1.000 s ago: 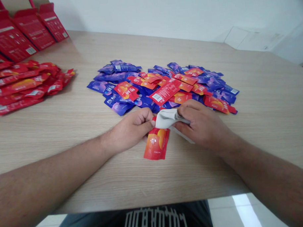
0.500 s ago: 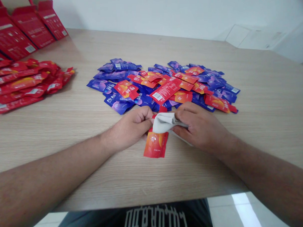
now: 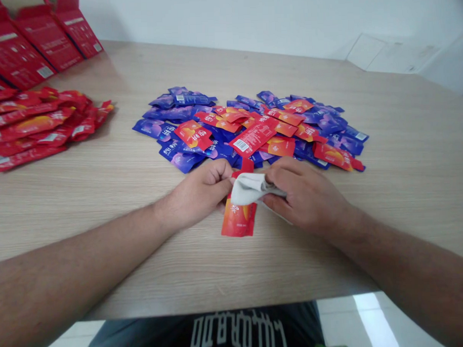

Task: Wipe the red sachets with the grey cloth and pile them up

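Between my hands is a red-orange sachet (image 3: 238,223) with a narrow neck, held just above or on the wooden table. My left hand (image 3: 207,192) is closed, pinching the sachet's left edge near its upper part. A folded white cloth (image 3: 249,188) is gripped in my right hand (image 3: 302,194), whose fingers are closed round it. The cloth lies over the upper middle of the sachet and hides part of it. Just beyond my hands spreads a pile of blue-purple sachets (image 3: 168,114) with red-orange sachets (image 3: 255,136) scattered on top.
At the left lies a stack of red sachets (image 3: 32,125). Behind it stand red cardboard boxes (image 3: 48,38) with open flaps. A white wall (image 3: 230,21) borders the table (image 3: 144,278) at the back, and its front edge is close to my lap.
The cloth has shifted slightly left and down across the sachet. Both hands keep their holds, and the piles look unchanged apart from a slight camera shift.
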`<state>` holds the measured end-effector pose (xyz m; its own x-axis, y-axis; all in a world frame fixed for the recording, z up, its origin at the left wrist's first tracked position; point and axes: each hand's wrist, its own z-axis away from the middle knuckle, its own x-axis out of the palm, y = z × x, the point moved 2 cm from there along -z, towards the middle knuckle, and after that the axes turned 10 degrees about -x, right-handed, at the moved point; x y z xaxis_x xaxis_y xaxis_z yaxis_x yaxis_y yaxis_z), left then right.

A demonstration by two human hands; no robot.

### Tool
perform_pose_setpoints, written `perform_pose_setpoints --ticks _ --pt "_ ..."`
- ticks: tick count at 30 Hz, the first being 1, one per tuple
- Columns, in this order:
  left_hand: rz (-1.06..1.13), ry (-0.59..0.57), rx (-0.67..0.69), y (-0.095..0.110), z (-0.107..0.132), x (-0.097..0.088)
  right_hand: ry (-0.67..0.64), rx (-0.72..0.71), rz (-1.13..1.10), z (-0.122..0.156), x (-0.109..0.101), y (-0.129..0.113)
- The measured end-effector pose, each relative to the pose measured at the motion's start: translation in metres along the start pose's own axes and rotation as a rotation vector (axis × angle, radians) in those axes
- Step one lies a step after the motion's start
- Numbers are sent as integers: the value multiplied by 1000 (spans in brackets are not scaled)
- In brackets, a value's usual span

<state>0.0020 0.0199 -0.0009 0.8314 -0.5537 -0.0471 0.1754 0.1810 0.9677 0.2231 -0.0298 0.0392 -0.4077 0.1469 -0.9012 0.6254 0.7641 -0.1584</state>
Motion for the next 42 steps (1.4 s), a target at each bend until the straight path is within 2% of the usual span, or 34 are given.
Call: perform_pose_setpoints --ticks 5,12,14,20,24,28,30,32,38,40,42 --pt "-3 46 30 1 2 0 -122 -264 -122 2 2 -21" --pt "7 49 18 -1 0 0 -12 -112 -21 2 1 -14" --pt "-24 64 29 -2 -1 -1 -33 -147 -31 1 2 -21" --pt "-33 71 71 0 -1 -3 -176 -399 -76 0 1 -46" --pt "36 26 59 -2 0 -1 -182 -301 -24 0 -5 -29" --pt "85 2 45 -4 0 0 -8 -83 81 0 -8 -1" --pt "100 11 31 -6 -1 0 20 -30 85 1 -6 4" --pt "111 28 21 -7 -2 -1 -13 -59 32 1 -2 0" --pt "126 37 32 -6 0 -2 -224 -293 -110 2 0 -25" --pt "139 34 27 -5 0 -2 -229 -287 -98 2 -3 -21" --pt "140 31 23 -5 0 -1 -148 -223 -46 1 -6 -12"
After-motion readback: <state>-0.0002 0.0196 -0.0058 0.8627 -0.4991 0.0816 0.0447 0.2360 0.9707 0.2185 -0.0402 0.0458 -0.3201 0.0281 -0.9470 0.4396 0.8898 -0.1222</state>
